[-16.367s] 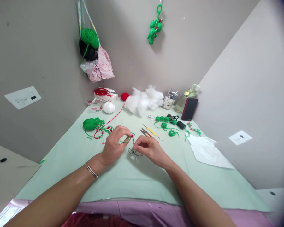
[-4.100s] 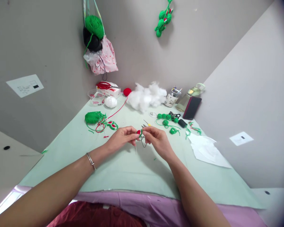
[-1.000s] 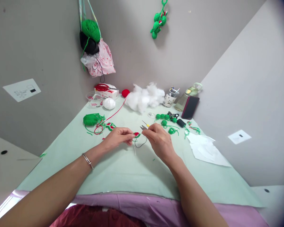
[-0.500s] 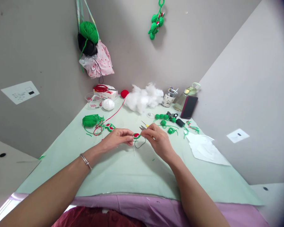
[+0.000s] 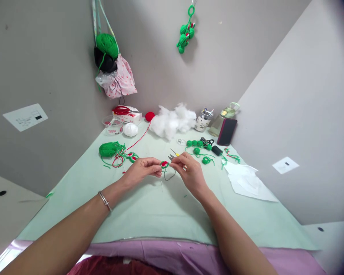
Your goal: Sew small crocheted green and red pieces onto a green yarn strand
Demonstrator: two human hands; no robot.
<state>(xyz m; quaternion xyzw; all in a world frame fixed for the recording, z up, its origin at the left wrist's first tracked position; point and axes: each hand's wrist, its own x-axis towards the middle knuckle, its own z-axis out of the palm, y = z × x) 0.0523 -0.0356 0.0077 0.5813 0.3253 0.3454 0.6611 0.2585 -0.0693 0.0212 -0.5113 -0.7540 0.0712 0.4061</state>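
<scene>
You held the crochet piece (image 5: 164,164) between your two hands, above the cloth (image 5: 149,214). It was a small oval, red in the middle with a green rim. Its long axis ran across from one set of fingertips to the other, roughly level, and its red face was turned up toward you. Your left hand (image 5: 139,172) had thumb and forefinger pinched shut on the piece's left end, with the other fingers curled under the palm. Your right hand (image 5: 189,172) had its thumb and forefinger closed together right against the piece's right end. Whether they nipped the rim itself or something thin at it was too small to tell. So the piece sat in the gap between your fingertips, touching both sets, with neither hand covering its face. A black thread (image 5: 169,177) hung from the piece in a loop just below your right fingertips and dropped toward the cloth. A short pale sliver (image 5: 161,186) lay on the cloth below the piece, apart from both hands. The snips (image 5: 171,157) lay just beyond your fingertips, with the yellow hook (image 5: 175,153) beside them. The green yarn (image 5: 108,149) lay well off past your left knuckles. The green balls (image 5: 197,144) lay beyond your right hand, and the white stuffing (image 5: 173,120) was farther out.
</scene>
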